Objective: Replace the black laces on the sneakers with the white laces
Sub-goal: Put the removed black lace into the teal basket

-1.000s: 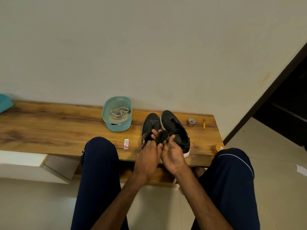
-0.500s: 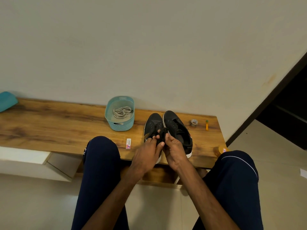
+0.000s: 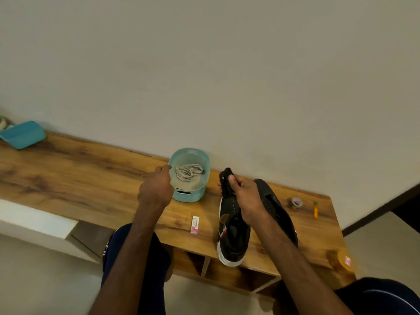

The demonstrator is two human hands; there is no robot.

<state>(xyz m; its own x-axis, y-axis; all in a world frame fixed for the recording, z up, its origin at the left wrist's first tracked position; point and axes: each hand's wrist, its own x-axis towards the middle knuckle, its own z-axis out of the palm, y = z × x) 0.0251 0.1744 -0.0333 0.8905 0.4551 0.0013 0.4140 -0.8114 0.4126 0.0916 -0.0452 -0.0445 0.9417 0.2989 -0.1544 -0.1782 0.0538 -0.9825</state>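
Two black sneakers stand side by side on the wooden bench (image 3: 68, 176), the left sneaker (image 3: 231, 237) nearer me and the right sneaker (image 3: 273, 201) partly behind my right forearm. My right hand (image 3: 246, 198) grips a bunched black lace (image 3: 225, 178) above the left sneaker's toe. The white laces (image 3: 188, 172) lie coiled inside a teal basket (image 3: 189, 197). My left hand (image 3: 156, 189) hovers at the basket's left rim, fingers loosely curled, with nothing seen in it.
A small white eraser pack (image 3: 195, 224) lies between the basket and the sneakers. A tape roll (image 3: 296, 203) and an orange marker (image 3: 315, 209) sit right of the sneakers. A teal box (image 3: 22, 134) rests at the far left. My knees are under the bench's front edge.
Both hands held the black lace bundle over the sneakers before. My left hand has let go and moved left to the basket, while my right hand keeps the bundle.
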